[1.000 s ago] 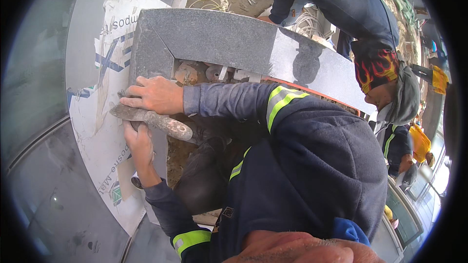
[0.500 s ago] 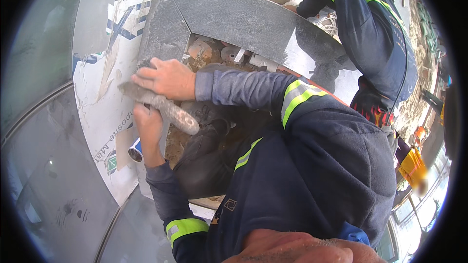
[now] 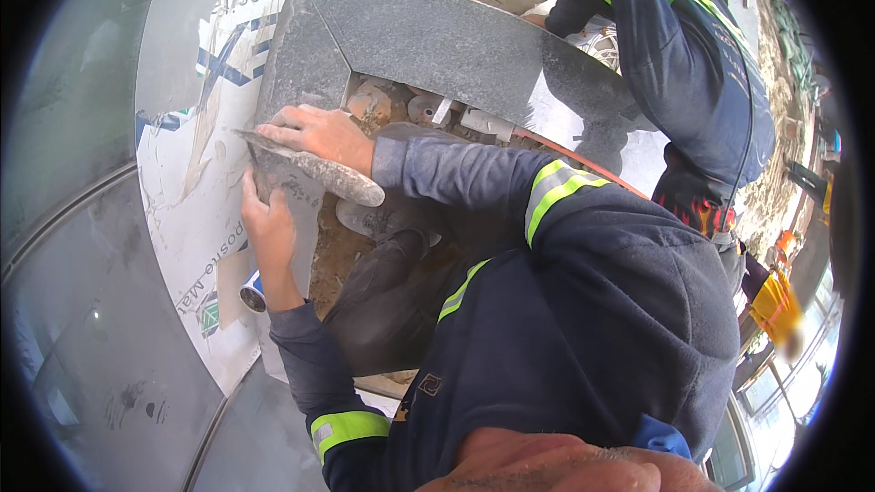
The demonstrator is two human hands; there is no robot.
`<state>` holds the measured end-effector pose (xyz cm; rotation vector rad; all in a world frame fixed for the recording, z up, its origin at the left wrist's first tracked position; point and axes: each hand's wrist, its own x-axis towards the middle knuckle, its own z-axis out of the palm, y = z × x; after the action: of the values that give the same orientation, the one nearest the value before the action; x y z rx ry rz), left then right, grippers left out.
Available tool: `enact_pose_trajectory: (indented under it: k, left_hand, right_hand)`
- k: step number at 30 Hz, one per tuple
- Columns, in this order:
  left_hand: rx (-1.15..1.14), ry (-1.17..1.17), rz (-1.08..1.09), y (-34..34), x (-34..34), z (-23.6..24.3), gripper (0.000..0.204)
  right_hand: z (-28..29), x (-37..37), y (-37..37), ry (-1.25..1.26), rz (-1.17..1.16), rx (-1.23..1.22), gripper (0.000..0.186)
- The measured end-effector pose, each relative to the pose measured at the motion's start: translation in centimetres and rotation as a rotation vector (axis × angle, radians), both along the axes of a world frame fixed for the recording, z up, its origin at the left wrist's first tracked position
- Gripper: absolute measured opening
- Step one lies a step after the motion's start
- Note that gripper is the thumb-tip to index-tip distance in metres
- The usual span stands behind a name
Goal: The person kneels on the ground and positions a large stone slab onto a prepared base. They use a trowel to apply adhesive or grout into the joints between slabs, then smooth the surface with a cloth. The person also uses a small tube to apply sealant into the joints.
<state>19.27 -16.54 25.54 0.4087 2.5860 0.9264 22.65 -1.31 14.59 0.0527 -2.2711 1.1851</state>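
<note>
- the right hand (image 3: 321,135) appears to grip a grey, dusty trowel-like tool (image 3: 342,179) near its middle, fingers bent along the upper side; its thumb is hidden.
- the left hand (image 3: 272,226) is just below, its fingertips raised toward the tool's underside; i cannot tell whether they pinch anything.
- against half a second ago, the tool sits higher and a little flatter, and the left fingers show more plainly below it. that brings the work closer to the stone's end, to my eye, with the lower hand less covered.
- the tool's long axis slants: thin tip to the upper left, over the white printed sheet (image 3: 169,200), rounded handle end to the lower right, above the shoe (image 3: 357,217).
- just above the hands lies the grey stone slab (image 3: 428,41), with a slanting joint near its left end.
- in the gap below the slab i see a broken brown lump (image 3: 369,102) and an orange-red strip (image 3: 579,159).
- a blue-and-white cylinder (image 3: 252,297) rests beside the left wrist.
- farther out, dark glossy panels (image 3: 100,337) fill the left, and a co-worker (image 3: 697,73) bends over beyond the slab.
</note>
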Motion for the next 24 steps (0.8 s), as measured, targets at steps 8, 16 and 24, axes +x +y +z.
enact_pose_trajectory:
  k: [8, 16, 24]
  left_hand:
    - [-0.050, 0.087, -0.115, -1.0, -0.3, -1.3, 0.052]
    - [-0.122, 0.087, -0.023, -1.3, -0.8, -1.2, 0.041]
    - [-0.123, 0.254, -0.024, 0.1, -0.4, -0.6, 0.035]
  right_hand:
    - [1.0, 1.1, -1.2, 0.014, -0.003, 0.116, 0.050]
    - [1.5, 1.5, -1.2, 0.037, 0.074, 0.165, 0.054]
    - [2.3, 1.4, -0.6, -0.021, 0.031, 0.157, 0.050]
